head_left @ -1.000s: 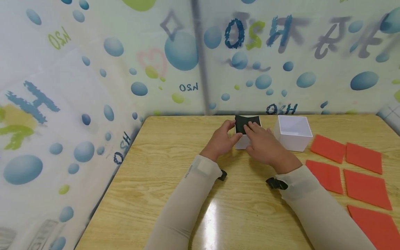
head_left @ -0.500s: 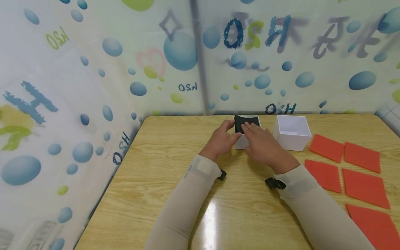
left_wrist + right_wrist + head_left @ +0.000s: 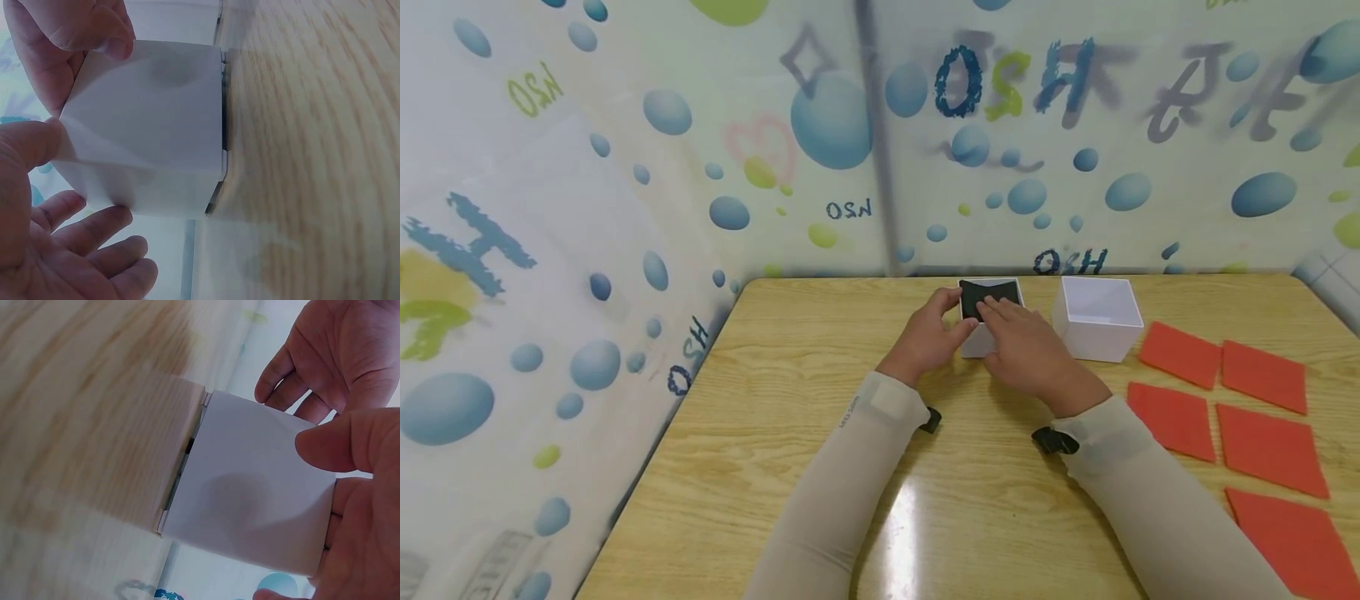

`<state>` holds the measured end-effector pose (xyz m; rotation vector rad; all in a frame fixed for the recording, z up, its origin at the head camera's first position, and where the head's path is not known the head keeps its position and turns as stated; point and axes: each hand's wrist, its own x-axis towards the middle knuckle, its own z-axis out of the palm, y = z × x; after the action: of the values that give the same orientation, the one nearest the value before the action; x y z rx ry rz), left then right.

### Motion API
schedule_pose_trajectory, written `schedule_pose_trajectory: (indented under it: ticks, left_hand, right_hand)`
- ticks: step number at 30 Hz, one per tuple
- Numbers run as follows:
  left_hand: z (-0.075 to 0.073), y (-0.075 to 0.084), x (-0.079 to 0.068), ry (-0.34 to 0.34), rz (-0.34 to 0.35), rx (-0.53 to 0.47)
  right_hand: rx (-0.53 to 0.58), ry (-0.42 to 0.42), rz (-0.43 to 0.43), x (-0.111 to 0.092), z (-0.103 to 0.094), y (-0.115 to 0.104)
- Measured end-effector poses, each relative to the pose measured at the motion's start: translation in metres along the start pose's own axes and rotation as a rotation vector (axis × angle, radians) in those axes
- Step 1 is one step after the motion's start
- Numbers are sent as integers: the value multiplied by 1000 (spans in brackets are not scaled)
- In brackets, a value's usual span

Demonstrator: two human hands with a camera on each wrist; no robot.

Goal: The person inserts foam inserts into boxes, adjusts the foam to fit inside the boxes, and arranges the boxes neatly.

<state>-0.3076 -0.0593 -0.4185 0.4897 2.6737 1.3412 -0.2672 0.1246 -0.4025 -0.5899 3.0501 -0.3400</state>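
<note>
A small white box (image 3: 976, 343) with an open top stands near the table's far edge, a soft black piece (image 3: 981, 293) lying in its mouth. At the box's left near corner my left hand (image 3: 928, 333) holds it, thumb by the near rim and fingers along the left side, as the left wrist view shows. My right hand (image 3: 1030, 350) reaches over from the right, fairly straight fingers pressing down on the black piece. In the right wrist view, its thumb (image 3: 325, 447) lies over the box's near face. My right fingertips are hidden in that view.
Just right of the hands stands a second white box (image 3: 1101, 337), its top open. Several flat red squares (image 3: 1270, 450) are laid out on the wooden table (image 3: 760, 467) at the right. A printed wall sheet (image 3: 835, 192) rises behind the far edge.
The black piece's raised corner and edge have sunk lower inside the white box under my right fingers. My left hand keeps its place; the head view has shifted slightly.
</note>
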Motion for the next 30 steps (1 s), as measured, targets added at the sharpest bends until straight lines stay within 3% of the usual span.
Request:
schedule_pose_trajectory:
  ticks: [30]
  left_hand:
    - [1, 0, 0, 3, 1, -22]
  right_hand:
    - [-4, 6, 52, 1, 0, -6]
